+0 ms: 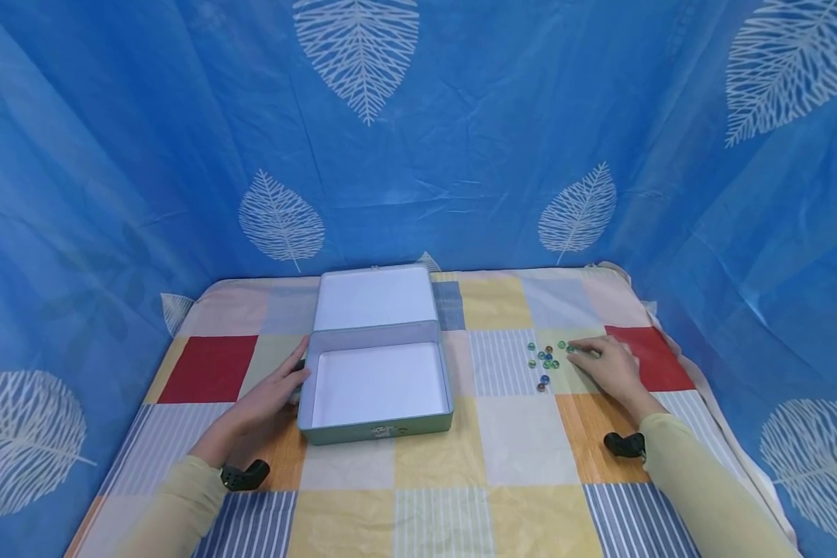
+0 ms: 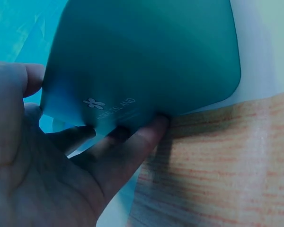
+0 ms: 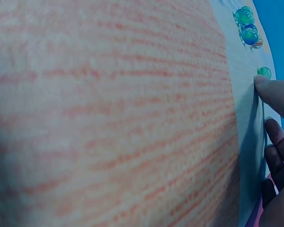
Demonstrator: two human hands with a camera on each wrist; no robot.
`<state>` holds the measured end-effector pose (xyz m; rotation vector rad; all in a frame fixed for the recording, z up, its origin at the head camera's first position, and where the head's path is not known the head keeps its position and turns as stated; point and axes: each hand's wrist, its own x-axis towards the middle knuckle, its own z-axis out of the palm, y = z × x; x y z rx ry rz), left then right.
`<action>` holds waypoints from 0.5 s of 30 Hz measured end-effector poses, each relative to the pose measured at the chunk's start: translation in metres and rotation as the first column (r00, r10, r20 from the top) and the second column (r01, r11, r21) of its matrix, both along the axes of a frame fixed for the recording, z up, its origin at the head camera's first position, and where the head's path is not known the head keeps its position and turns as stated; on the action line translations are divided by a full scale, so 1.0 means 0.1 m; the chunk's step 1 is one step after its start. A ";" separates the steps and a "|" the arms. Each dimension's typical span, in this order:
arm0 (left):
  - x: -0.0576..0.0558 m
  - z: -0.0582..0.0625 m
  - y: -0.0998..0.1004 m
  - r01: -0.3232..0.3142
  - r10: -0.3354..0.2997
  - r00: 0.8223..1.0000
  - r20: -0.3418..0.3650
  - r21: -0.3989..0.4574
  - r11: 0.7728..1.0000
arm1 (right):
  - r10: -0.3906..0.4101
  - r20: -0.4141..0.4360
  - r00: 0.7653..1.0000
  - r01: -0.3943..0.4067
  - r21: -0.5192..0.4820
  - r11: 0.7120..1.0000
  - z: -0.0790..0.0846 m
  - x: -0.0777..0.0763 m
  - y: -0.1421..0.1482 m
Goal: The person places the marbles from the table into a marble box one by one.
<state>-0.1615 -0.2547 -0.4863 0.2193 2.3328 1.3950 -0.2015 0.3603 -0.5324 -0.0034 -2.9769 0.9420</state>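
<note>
A green metal box (image 1: 382, 432) with a pale lining stands left of the middle, its lid (image 1: 377, 298) laid back. My left hand (image 1: 275, 391) rests against the box's left side, fingertips at its rim and wall. In the left wrist view, extended fingers (image 2: 142, 139) touch the printed green wall (image 2: 146, 61). At the right, my right hand (image 1: 610, 368) pinches a green glass marble (image 1: 570, 349) between thumb and index finger, low over the cloth. Several loose marbles (image 1: 547, 363), green, blue and brown, lie just left of that hand. The right wrist view shows a blue marble (image 3: 249, 35) among green ones.
A patchwork-patterned cloth (image 1: 439, 519) covers the table. Blue curtains (image 1: 460, 155) with white leaf prints hang behind and on both sides. Dark wrist devices (image 1: 246, 475) sit on both forearms.
</note>
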 end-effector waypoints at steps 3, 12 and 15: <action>0.01 0.00 0.00 0.000 0.000 1.000 -0.015 -0.014 1.000 | -0.004 0.001 1.000 0.004 0.000 1.000 0.00 0.00 0.00; 0.00 0.00 -0.02 0.001 -0.001 1.000 -0.004 -0.003 1.000 | 0.000 0.007 1.000 0.000 -0.014 1.000 0.00 0.00 0.01; -0.02 0.00 -0.03 -0.001 0.000 1.000 0.023 0.011 1.000 | 0.000 0.006 1.000 0.000 -0.014 1.000 0.01 0.01 0.00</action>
